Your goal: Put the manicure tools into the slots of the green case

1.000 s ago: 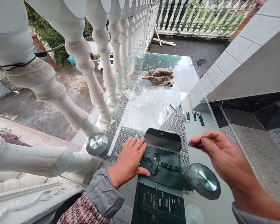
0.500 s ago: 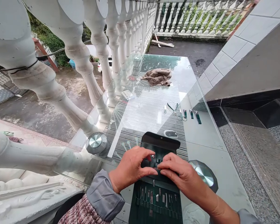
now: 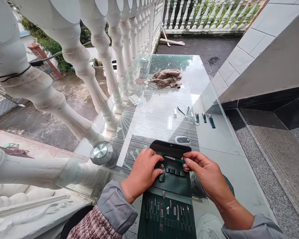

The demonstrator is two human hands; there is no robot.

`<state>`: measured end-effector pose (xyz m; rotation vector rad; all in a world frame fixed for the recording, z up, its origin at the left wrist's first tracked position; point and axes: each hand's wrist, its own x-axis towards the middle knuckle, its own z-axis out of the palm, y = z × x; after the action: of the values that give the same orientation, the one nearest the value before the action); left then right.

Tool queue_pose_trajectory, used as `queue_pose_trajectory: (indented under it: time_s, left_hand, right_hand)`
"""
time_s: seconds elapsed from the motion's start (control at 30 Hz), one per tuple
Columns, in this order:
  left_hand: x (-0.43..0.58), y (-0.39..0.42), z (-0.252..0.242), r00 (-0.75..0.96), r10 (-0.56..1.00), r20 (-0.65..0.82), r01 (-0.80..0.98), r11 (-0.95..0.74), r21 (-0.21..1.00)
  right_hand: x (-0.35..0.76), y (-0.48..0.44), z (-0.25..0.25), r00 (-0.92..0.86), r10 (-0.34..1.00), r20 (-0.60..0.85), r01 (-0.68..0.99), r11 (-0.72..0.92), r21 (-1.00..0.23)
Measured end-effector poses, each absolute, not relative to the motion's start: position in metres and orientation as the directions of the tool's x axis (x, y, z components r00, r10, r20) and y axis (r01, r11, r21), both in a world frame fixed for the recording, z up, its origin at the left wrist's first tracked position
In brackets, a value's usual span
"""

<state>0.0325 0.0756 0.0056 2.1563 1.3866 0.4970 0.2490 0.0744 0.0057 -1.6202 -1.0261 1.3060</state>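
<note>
A dark green manicure case (image 3: 174, 186) lies unfolded on the glass table, several slim metal tools (image 3: 170, 212) tucked into its lower loops. My left hand (image 3: 146, 169) is closed at the left edge of the case's upper part, thumb and forefinger beside a snap button. Over the right side of the upper flap, my right hand (image 3: 205, 174) pinches a slim pointed tool (image 3: 169, 158) with a silver tip and a dark green handle; its exact kind is unclear. The tip points left. Elastic loops (image 3: 175, 171) on the upper part show below it.
Nail clippers (image 3: 210, 121), cuticle nippers (image 3: 183, 113) and small scissors (image 3: 193, 120) lie at the table's right. A dark oval device (image 3: 182, 140) is behind the case. Farther off are a brown cloth (image 3: 165, 79) and a small white box (image 3: 134, 99). White balusters (image 3: 77, 63) border the left.
My right hand has moved right and away from my left, with the slim tool now visible in its fingers. My left hand has shifted slightly left and its finger gap has narrowed.
</note>
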Motion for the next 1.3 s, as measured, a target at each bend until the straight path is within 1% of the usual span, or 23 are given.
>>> queue_pose_trajectory:
  time_s: [0.1, 0.17, 0.2, 0.23, 0.27, 0.3, 0.33, 0.4, 0.47, 0.53, 0.63, 0.73, 0.83, 0.97, 1.13, 1.3]
  left_hand:
    - [0.03, 0.077, 0.004, 0.403, 0.914, 0.046, 0.666, -0.327, 0.67]
    - [0.027, 0.076, 0.003, 0.442, 0.889, 0.117, 0.613, -0.395, 0.684]
    - [0.025, 0.074, 0.003, 0.48, 0.858, 0.183, 0.581, -0.466, 0.667]
    - [0.022, 0.072, 0.003, 0.532, 0.807, 0.257, 0.546, -0.558, 0.624]
    - [0.02, 0.069, 0.004, 0.598, 0.73, 0.331, 0.505, -0.664, 0.552]
    - [0.018, 0.066, 0.004, 0.667, 0.632, 0.393, 0.458, -0.765, 0.454]
    - [0.016, 0.063, 0.005, 0.733, 0.535, 0.421, 0.413, -0.841, 0.35]
    - [0.014, 0.058, 0.006, 0.805, 0.394, 0.443, 0.341, -0.919, 0.198]
    - [0.014, 0.055, 0.006, 0.827, 0.33, 0.456, 0.304, -0.944, 0.131]
    - [0.015, 0.054, 0.006, 0.826, 0.31, 0.471, 0.291, -0.95, 0.116]
    - [0.018, 0.055, 0.006, 0.823, 0.327, 0.464, 0.313, -0.943, 0.11]
    - [0.019, 0.055, 0.006, 0.826, 0.36, 0.434, 0.354, -0.93, 0.099]
    - [0.018, 0.055, 0.007, 0.825, 0.389, 0.411, 0.386, -0.918, 0.093]
    - [0.018, 0.055, 0.006, 0.83, 0.387, 0.401, 0.39, -0.918, 0.078]
    - [0.019, 0.054, 0.007, 0.823, 0.385, 0.418, 0.386, -0.918, 0.086]
    - [0.019, 0.053, 0.006, 0.822, 0.37, 0.433, 0.376, -0.923, 0.075]
  right_hand:
    - [0.249, 0.076, 0.0, 0.137, 0.926, -0.351, 0.06, -0.361, -0.931]
    - [0.25, 0.077, -0.003, 0.117, 0.935, -0.335, 0.074, -0.344, -0.936]
    - [0.25, 0.078, -0.003, 0.102, 0.941, -0.323, 0.091, -0.332, -0.939]
    - [0.251, 0.079, -0.004, 0.087, 0.945, -0.315, 0.108, -0.323, -0.94]
    - [0.252, 0.08, -0.004, 0.074, 0.947, -0.313, 0.117, -0.32, -0.94]
    - [0.253, 0.081, -0.003, 0.062, 0.946, -0.319, 0.118, -0.324, -0.939]
    - [0.254, 0.082, -0.002, 0.048, 0.943, -0.33, 0.115, -0.333, -0.936]
    - [0.256, 0.083, 0.002, 0.003, 0.937, -0.349, 0.128, -0.347, -0.929]
    - [0.259, 0.085, 0.006, -0.068, 0.939, -0.337, 0.194, -0.319, -0.928]
    - [0.262, 0.086, 0.012, -0.153, 0.946, -0.285, 0.289, -0.233, -0.928]
    - [0.263, 0.087, 0.018, -0.245, 0.953, -0.181, 0.394, -0.073, -0.916]
    - [0.26, 0.086, 0.018, -0.292, 0.953, -0.084, 0.438, 0.055, -0.897]
    - [0.255, 0.085, 0.014, -0.325, 0.946, -0.016, 0.438, 0.135, -0.889]
    - [0.251, 0.085, 0.012, -0.354, 0.935, 0.0, 0.433, 0.164, -0.886]
    - [0.248, 0.088, 0.016, -0.325, 0.945, -0.043, 0.41, 0.1, -0.907]
    - [0.242, 0.088, 0.016, -0.402, 0.914, -0.054, 0.394, 0.12, -0.911]
